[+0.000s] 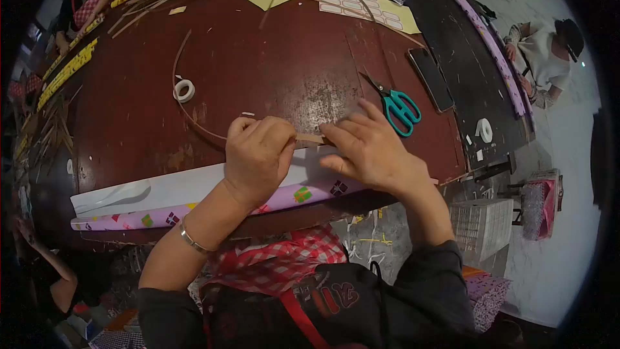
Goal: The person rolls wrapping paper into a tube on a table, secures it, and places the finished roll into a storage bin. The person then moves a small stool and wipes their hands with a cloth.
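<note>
My left hand (258, 152) curled, pinching brown strip (310, 137); right hand (371, 148) fingers spread at strip, can't tell if gripping. Strip mid-table (258, 71), just beyond purple paper (303, 195).

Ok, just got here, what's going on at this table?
One person, both hands on a thin brown strip. The left hand pinches it; the right hand has its fingertips at it, thumb held apart. Lilac patterned paper, white on its other side, lies along the near table edge. Teal scissors lie on the table beside the right hand, not in use.
</note>
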The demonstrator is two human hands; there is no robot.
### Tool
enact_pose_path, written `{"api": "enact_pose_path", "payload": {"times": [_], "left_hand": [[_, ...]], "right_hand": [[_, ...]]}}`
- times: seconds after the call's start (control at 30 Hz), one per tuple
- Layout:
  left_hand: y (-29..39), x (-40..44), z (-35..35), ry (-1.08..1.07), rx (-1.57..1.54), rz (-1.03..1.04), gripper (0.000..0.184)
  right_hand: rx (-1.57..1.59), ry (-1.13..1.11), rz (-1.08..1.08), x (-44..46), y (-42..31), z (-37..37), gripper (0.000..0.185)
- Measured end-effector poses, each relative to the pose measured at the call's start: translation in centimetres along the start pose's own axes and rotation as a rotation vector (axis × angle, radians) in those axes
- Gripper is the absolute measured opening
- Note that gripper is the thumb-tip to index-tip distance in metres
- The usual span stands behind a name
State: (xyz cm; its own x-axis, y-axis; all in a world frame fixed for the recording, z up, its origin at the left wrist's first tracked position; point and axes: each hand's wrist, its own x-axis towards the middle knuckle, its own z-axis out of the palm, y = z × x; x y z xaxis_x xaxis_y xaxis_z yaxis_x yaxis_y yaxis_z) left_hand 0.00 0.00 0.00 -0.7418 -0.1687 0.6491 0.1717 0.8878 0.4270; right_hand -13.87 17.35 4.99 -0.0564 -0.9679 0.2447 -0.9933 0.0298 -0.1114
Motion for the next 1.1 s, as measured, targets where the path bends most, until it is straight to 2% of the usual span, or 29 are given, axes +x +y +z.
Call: {"api": "enact_pose_path", "payload": {"times": [0.07,0.1,0.27,0.33,0.4,0.47,0.5,0.53,0.57,0.63,0.7,0.77,0.9,0.97,1.0,1.07,1.1], "left_hand": [[-0.2,0.1,-0.1,-0.006,0.004,-0.011,0.023],[-0.2,0.1,-0.4,-0.012,0.024,0.013,0.023],[0.0,0.0,-0.2,0.015,0.013,-0.004,0.022],[0.0,-0.2,-0.1,0.005,0.006,-0.030,0.021],[0.4,-0.1,-0.2,-0.011,0.002,-0.054,0.021],[1.3,0.7,-0.7,0.090,-0.008,0.132,0.028],[1.4,0.5,-0.8,0.088,-0.013,0.139,0.028],[1.4,0.3,-0.9,0.022,-0.038,0.191,0.033],[1.4,0.2,-1.0,-0.044,-0.063,0.242,0.038],[1.3,0.3,-0.9,-0.065,-0.021,0.293,0.033],[0.7,0.0,-0.4,-0.208,-0.089,0.329,0.029],[0.7,0.2,-0.2,-0.203,-0.082,0.354,0.025],[0.8,-0.1,0.2,-0.248,-0.163,0.331,0.022],[0.9,0.1,0.1,-0.245,-0.175,0.327,0.021],[1.0,0.2,0.1,-0.267,-0.169,0.329,0.020],[1.0,0.3,0.1,-0.289,-0.169,0.329,0.020],[1.0,0.3,0.0,-0.295,-0.165,0.338,0.020]], "right_hand": [[0.054,0.002,0.076,-1.2,-0.7,0.2,0.032],[0.093,0.129,0.072,-2.2,-0.8,0.6,0.031],[0.054,0.175,0.256,-6.8,-1.1,-1.0,0.026],[0.096,0.268,0.329,-8.1,-1.1,-0.8,0.023],[0.067,0.245,0.323,-8.0,-1.4,-0.6,0.022],[0.034,0.229,0.320,-7.2,-1.8,-0.2,0.021],[0.003,0.203,0.267,-6.5,-2.1,0.1,0.020],[-0.028,0.177,0.213,-5.7,-2.5,0.5,0.019],[-0.012,0.261,0.153,-5.1,-2.7,1.4,0.023],[-0.016,0.266,0.113,-3.7,-3.8,1.9,0.025],[-0.042,0.305,0.113,-3.1,-4.3,2.9,0.025],[-0.010,0.242,0.129,-3.1,-4.5,3.2,0.019],[0.065,0.210,0.167,-5.2,-4.4,2.6,0.021],[0.125,0.179,0.215,-7.1,-4.2,1.6,0.032],[0.122,0.172,0.223,-7.8,-3.8,1.0,0.032],[0.079,0.190,0.343,-9.2,-2.9,-0.1,0.045],[0.066,0.148,0.415,-9.8,-2.2,0.2,0.059]]}}
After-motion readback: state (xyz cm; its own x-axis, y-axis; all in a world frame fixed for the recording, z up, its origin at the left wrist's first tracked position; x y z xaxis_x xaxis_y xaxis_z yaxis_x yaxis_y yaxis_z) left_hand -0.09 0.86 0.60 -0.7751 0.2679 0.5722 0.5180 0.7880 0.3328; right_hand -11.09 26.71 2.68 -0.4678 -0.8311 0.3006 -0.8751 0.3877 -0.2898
